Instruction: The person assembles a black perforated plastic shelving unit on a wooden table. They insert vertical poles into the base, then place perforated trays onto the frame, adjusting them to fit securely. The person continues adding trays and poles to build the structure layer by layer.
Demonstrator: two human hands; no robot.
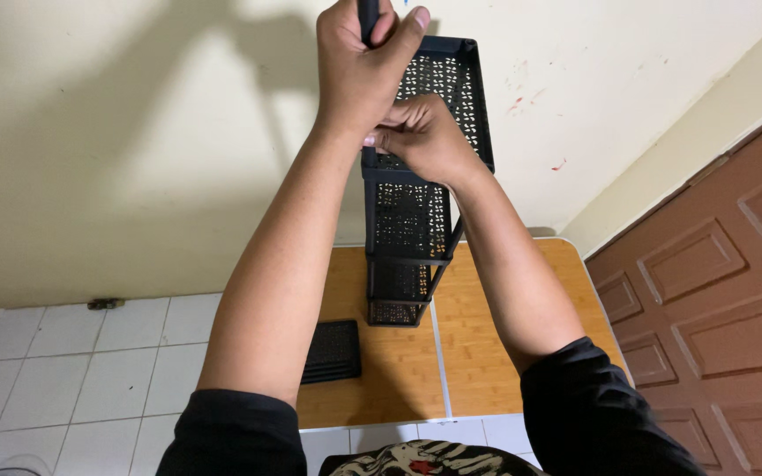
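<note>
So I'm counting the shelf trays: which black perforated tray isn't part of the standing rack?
The loose tray lying flat on the wooden table, left of the rack's base. The others are stacked on the upright rack.

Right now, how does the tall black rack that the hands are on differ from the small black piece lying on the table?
The rack stands upright on the wooden table, several tiers tall; the loose panel lies flat near the table's left edge. The rack is gripped: the left hand wraps a black post at its top, and the right hand holds its upper frame. Nothing touches the panel. Both are black with perforated surfaces.
</note>
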